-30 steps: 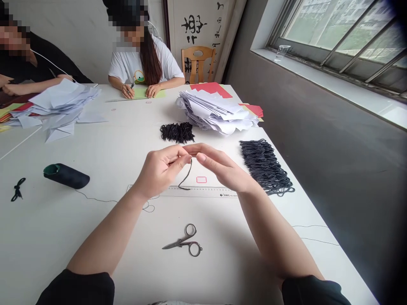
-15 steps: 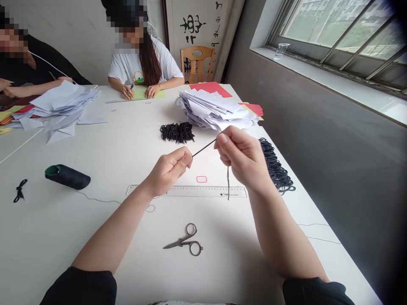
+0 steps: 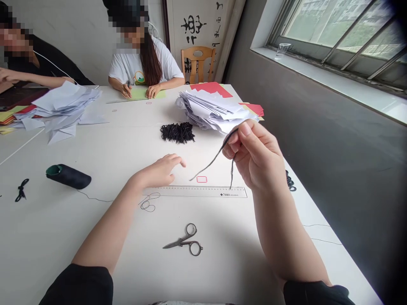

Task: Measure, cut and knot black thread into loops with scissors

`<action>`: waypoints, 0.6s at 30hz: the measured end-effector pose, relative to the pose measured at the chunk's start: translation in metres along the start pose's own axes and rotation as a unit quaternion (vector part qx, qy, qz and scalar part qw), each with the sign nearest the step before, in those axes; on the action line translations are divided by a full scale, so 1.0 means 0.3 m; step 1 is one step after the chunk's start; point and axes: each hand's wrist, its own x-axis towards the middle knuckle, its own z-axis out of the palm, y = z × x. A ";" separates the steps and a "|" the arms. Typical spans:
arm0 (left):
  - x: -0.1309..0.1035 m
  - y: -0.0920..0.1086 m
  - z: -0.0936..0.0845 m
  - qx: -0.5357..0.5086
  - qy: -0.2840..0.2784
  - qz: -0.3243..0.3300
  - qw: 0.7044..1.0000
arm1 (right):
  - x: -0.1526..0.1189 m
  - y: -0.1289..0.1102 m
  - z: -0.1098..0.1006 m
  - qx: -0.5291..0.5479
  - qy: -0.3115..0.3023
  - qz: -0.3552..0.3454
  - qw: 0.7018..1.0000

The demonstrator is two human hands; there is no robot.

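Between the thumb and fingers of my right hand [image 3: 256, 150] is pinched a bundle of black thread [image 3: 214, 157]. One loose end of it droops to the left and another hangs straight down over the ruler. My left hand [image 3: 160, 171] is empty, its thumb and index finger apart, just above the clear ruler [image 3: 197, 192]. Grey metal scissors [image 3: 184, 241] lie slightly open on the table in front of me. A dark thread spool [image 3: 71, 176] with a green core lies on its side at the left, its fine thread trailing under my left forearm.
Black cord loops are piled in the middle [image 3: 177, 132], and more loops [image 3: 290, 181] show beside my right wrist. A small black knot [image 3: 22, 190] lies far left. Paper stacks [image 3: 216, 111] stand behind. Across the white table [image 3: 133, 262] a person [image 3: 159, 59] writes; another sits at left.
My left hand has let go of the thread and moved left, its fingers opening. My right hand has moved slightly right, and the thread between the hands has gone slack.
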 end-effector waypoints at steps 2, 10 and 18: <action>0.006 0.023 0.004 -0.146 0.047 0.069 0.986 | -0.001 -0.002 0.008 0.060 -0.029 0.070 0.995; 0.092 0.127 0.245 -0.687 -0.056 0.098 0.718 | 0.007 0.053 0.047 0.172 0.001 0.191 0.966; 0.070 0.181 0.292 -0.787 -0.095 0.009 0.609 | 0.045 0.132 0.011 0.208 0.082 0.212 0.951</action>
